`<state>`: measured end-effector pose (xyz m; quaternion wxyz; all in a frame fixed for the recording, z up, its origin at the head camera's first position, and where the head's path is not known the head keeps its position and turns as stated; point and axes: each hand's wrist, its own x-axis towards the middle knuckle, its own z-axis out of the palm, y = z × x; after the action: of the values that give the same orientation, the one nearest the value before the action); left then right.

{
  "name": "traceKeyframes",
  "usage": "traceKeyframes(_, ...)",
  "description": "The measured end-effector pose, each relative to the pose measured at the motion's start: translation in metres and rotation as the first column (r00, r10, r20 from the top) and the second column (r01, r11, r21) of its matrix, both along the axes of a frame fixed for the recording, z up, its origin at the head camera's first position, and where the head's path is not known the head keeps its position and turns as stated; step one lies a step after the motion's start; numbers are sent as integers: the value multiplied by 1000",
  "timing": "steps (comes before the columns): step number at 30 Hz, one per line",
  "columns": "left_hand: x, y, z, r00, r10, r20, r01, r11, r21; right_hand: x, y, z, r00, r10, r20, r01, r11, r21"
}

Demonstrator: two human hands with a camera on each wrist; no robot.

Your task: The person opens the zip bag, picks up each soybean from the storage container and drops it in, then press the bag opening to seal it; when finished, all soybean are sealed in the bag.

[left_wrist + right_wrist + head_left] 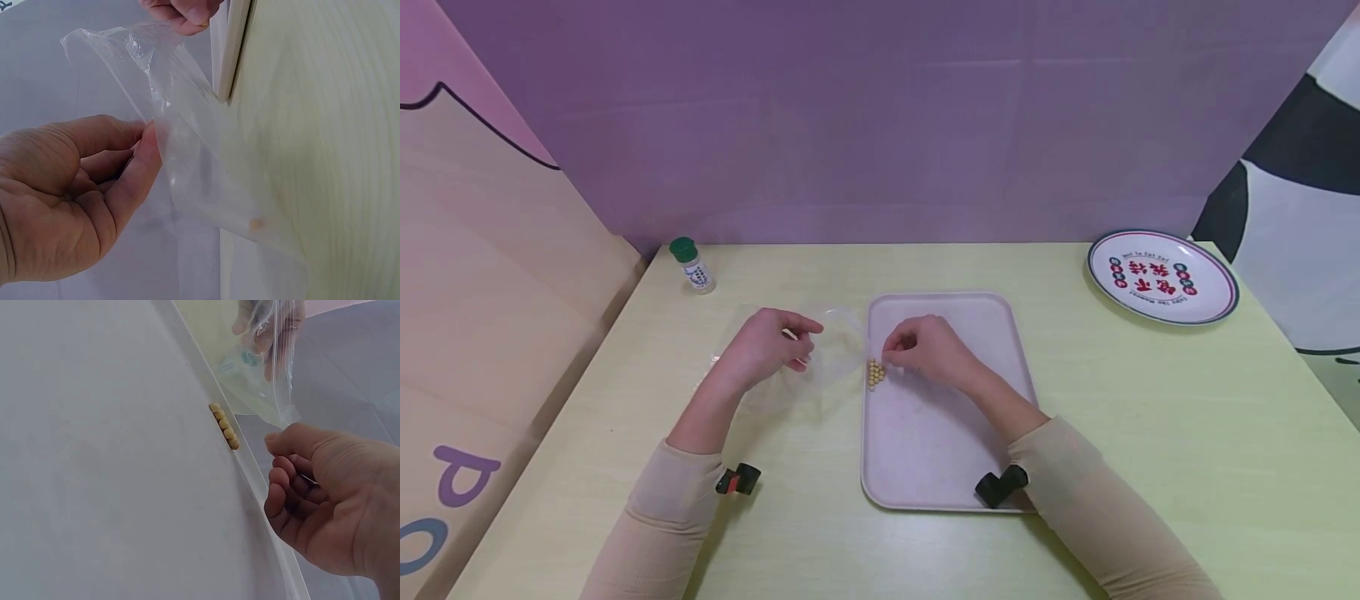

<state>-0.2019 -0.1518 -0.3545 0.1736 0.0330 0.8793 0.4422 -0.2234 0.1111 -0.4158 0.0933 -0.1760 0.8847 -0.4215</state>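
A clear plastic zip bag point(187, 144) hangs between my two hands over the table's left-centre. My left hand point(769, 346) pinches one side of it between thumb and fingertips. At the bag's other edge, my right hand point(928, 350) pinches the film near its opening, with the other fingers curled. Just below the right fingertips, several yellow soybeans point(876, 374) lie gathered against the left rim of a pale tray point(947, 467). Through the lower part of the bag shows one small tan round thing point(256, 223), probably a bean.
A small green-capped jar point(693, 265) stands at the back left. An oval plate point(1163, 310) with red lettering lies at the back right. A purple backdrop point(880, 125) rises behind the table point(1165, 433).
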Motion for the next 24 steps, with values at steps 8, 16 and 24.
traceKeyframes(8, 1, 3, 0, 1000, -4, 3, 4, 1000, -5, 1, 0, 5, 997, -66, -43, 64, 997, -48)
traceKeyframes(16, 1, 5, -2, 1000, -3, 1, 3, 1000, -10, 5, -1, 9, 996, -89, -16, 85, 982, -169)
traceKeyframes(24, 1, 6, -3, 1000, -10, 1, 10, 1000, -2, 9, -4, 14, 997, -49, 54, 62, 956, -286)
